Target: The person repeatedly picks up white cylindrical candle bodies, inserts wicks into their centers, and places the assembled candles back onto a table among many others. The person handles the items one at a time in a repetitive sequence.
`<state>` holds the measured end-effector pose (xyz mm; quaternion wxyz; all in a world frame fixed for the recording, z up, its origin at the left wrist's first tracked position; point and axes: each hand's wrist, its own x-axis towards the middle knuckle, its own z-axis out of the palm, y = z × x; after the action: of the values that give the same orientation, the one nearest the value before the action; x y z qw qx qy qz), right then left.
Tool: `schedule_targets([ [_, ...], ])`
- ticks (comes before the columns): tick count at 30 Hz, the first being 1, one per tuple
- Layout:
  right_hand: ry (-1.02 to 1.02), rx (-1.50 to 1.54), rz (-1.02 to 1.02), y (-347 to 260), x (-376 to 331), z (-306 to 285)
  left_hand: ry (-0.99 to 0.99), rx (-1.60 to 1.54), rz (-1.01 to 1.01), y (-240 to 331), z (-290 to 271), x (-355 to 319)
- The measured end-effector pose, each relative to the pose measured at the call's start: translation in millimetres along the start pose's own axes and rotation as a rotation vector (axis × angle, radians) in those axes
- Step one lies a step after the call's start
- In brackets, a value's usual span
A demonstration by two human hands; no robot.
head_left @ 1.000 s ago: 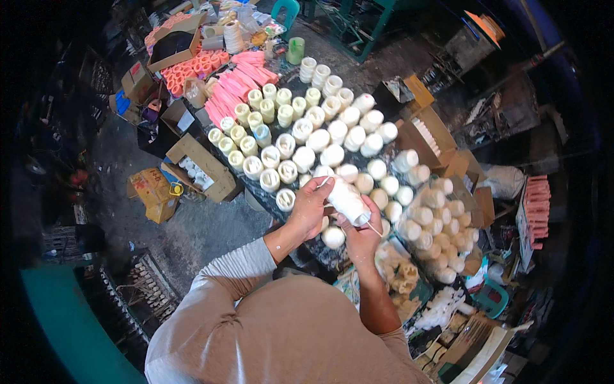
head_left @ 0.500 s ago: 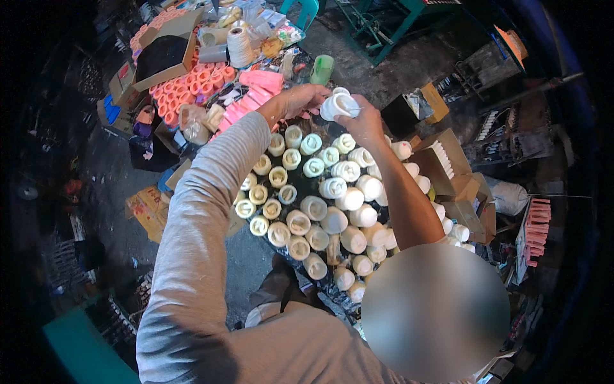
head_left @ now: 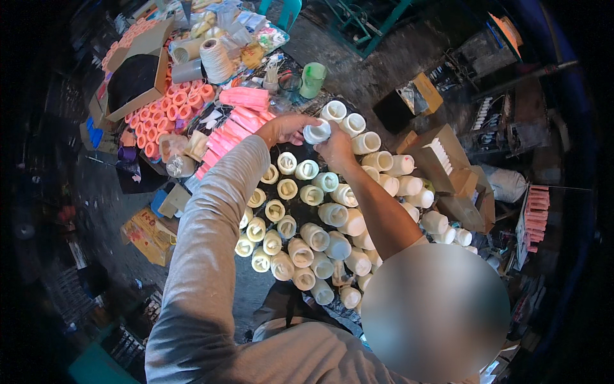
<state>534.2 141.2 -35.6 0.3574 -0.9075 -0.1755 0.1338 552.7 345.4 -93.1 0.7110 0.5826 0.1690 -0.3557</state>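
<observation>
Between my two hands, above the far part of the table, is a short white hollow cylinder (head_left: pixel 316 132) with its open top toward me. My left hand (head_left: pixel 288 130) has its fingers curled at the cylinder's left side. On the other side my right hand (head_left: pixel 336 147) grips it, fingers partly hidden. Several similar white cylinders (head_left: pixel 366 143) stand just beyond and right of my right hand. Nearer to me are rows of cream and pale cylinders (head_left: pixel 300 252), many showing something pale inside. A stack of pink blocks (head_left: pixel 240 121) lies left of my left hand.
Pink hollow cylinders (head_left: pixel 173 109) crowd the far left beside an open cardboard box (head_left: pixel 157 45). A cone of white string (head_left: pixel 217 61) and a green translucent jar (head_left: pixel 313 80) stand at the back. Cardboard boxes (head_left: pixel 441 160) sit on the right. A blurred disc covers the lower right.
The held cylinder has come down and left, from tilted to facing me more directly. My view has shifted, and white cylinders beyond my right hand now show.
</observation>
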Motion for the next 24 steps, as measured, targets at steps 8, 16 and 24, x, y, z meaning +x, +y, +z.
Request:
schedule_targets([
  [8, 0.001, 0.094, 0.125, 12, 7, 6, 0.190, 0.169, 0.060, 4, 14, -2],
  [16, 0.155, 0.066, 0.044, 51, -46, -96, 0.225, 0.682, 0.157, 31, 15, -11],
  [24, 0.279, 0.002, 0.354, 118, -130, -176, 0.201, 1.167, 0.337, 30, 13, 10],
])
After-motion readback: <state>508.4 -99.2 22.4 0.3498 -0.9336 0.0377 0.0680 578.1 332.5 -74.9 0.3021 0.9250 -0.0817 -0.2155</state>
